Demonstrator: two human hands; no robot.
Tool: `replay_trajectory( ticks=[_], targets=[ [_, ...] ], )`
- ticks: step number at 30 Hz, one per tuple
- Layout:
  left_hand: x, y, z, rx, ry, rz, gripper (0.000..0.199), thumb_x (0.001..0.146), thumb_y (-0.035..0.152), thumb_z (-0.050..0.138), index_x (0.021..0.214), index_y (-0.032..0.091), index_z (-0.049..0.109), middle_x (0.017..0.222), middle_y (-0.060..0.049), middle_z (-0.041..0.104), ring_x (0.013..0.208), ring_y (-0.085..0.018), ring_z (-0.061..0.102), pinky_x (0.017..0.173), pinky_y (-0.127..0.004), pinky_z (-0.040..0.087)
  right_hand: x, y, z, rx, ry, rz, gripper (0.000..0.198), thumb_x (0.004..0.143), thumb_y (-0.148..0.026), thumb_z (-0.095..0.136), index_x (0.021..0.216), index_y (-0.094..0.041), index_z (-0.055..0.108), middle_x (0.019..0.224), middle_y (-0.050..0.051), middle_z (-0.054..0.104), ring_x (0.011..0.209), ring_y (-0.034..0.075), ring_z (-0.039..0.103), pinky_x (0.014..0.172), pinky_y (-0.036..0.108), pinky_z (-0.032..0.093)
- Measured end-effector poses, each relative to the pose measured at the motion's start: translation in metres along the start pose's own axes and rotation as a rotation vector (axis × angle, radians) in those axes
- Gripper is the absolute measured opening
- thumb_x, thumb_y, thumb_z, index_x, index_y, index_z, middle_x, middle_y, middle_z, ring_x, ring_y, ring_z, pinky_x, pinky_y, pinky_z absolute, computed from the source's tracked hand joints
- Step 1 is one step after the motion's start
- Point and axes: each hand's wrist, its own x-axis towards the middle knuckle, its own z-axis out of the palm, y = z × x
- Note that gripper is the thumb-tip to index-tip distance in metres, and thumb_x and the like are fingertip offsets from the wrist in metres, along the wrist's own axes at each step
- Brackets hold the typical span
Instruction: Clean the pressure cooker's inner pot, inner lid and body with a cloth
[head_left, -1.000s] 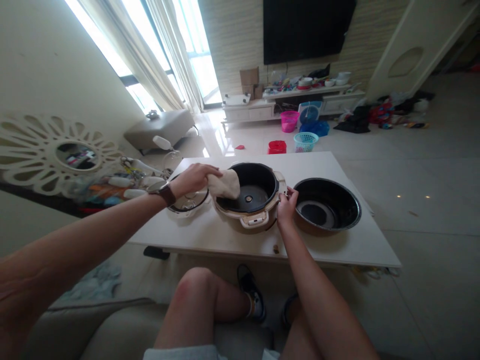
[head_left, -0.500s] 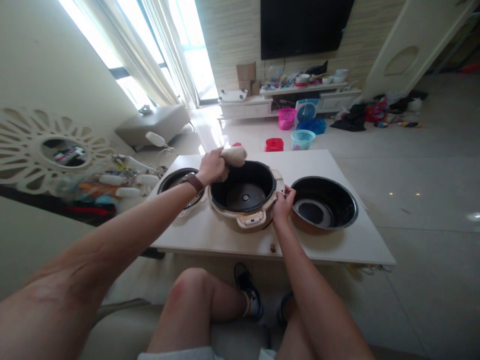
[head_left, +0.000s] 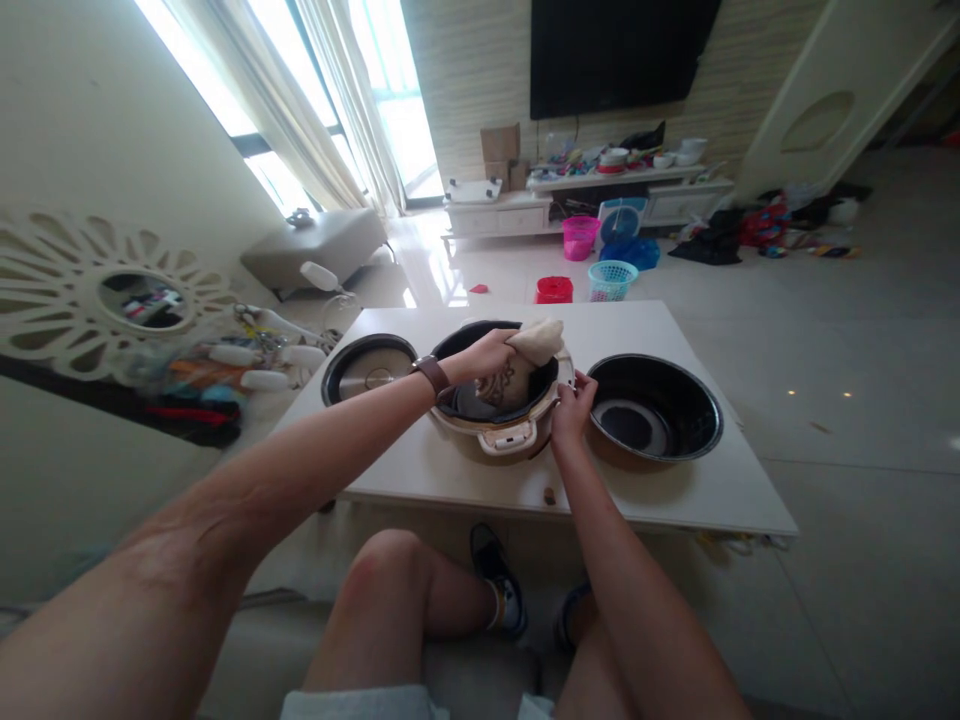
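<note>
My left hand (head_left: 489,358) is closed on a beige cloth (head_left: 538,343), which hangs over the right part of the opening of an electric pressure cooker body (head_left: 508,440). Part of the dark interior is hidden by the cloth and my forearm. With its fingers curled on the cooker's right rim, my right hand (head_left: 574,400) grips the body. To the right rests a black inner pot (head_left: 654,408), its inside facing up. A round lid (head_left: 369,368) with a dark edge lies on the left, partly behind my left arm.
All of this stands on a white table (head_left: 450,488), with a small brown piece (head_left: 550,496) near its front edge. Beyond it on the floor are a red stool-like item (head_left: 553,290), a light blue basket (head_left: 613,280) and a pink basket (head_left: 580,238).
My left hand has moved the cloth from the cooker's back left rim across to the right side of the opening. My right hand stays on the right rim. The view has shifted slightly.
</note>
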Motion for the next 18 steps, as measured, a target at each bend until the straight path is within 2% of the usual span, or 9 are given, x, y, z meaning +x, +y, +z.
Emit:
replay_trajectory(
  ticks=[2,5,7,11,14,18],
  targets=[
    [-0.014,0.002,-0.016,-0.188,0.062,-0.147,0.045,0.083,0.020,0.056,0.125,0.015,0.072,0.109,-0.013,0.080,0.107,-0.033,0.075,0.100,-0.052,0.061,-0.001,-0.002,0.000,0.001,0.000,-0.001,0.041,0.076,-0.037,0.058,0.115,-0.025,0.053,0.111,0.003,0.061,0.100,0.021,0.059,0.096,0.038,0.047],
    [-0.044,0.010,-0.053,-0.400,0.194,-0.348,0.044,0.086,0.031,0.058,0.124,0.013,0.070,0.110,-0.016,0.080,0.107,-0.035,0.076,0.100,-0.055,0.062,0.000,-0.003,-0.001,0.015,-0.004,0.008,0.042,0.075,-0.036,0.058,0.116,-0.025,0.053,0.112,0.003,0.061,0.101,0.021,0.060,0.098,0.038,0.047],
    [-0.071,0.016,-0.080,-0.515,0.294,-0.411,0.047,0.088,0.033,0.054,0.125,0.008,0.069,0.111,-0.019,0.079,0.108,-0.037,0.076,0.102,-0.058,0.061,0.000,-0.002,-0.001,0.027,-0.005,0.010,0.043,0.076,-0.036,0.059,0.116,-0.024,0.053,0.112,0.004,0.061,0.101,0.022,0.060,0.099,0.039,0.047],
    [-0.138,0.013,-0.126,-0.734,0.632,-0.433,0.047,0.091,0.026,0.048,0.128,0.003,0.066,0.103,-0.019,0.079,0.106,-0.035,0.076,0.100,-0.060,0.062,0.001,-0.001,-0.001,0.045,-0.001,-0.016,0.041,0.076,-0.036,0.059,0.114,-0.024,0.053,0.110,0.004,0.061,0.101,0.021,0.061,0.101,0.039,0.046],
    [-0.193,-0.016,-0.152,-0.826,0.897,-0.479,0.045,0.095,0.023,0.042,0.129,0.002,0.064,0.099,-0.016,0.079,0.100,-0.031,0.075,0.094,-0.055,0.064,0.003,0.002,-0.002,0.045,-0.007,-0.029,0.042,0.075,-0.036,0.059,0.115,-0.024,0.053,0.109,0.004,0.061,0.100,0.021,0.061,0.102,0.039,0.047],
    [-0.258,-0.081,-0.174,-0.741,1.158,-0.574,0.047,0.099,0.019,0.031,0.131,0.003,0.061,0.097,-0.013,0.078,0.097,-0.025,0.074,0.092,-0.047,0.064,0.006,0.007,-0.003,0.028,-0.007,-0.024,0.046,0.076,-0.037,0.059,0.119,-0.023,0.053,0.111,0.004,0.060,0.101,0.021,0.061,0.101,0.040,0.047]
  ],
)
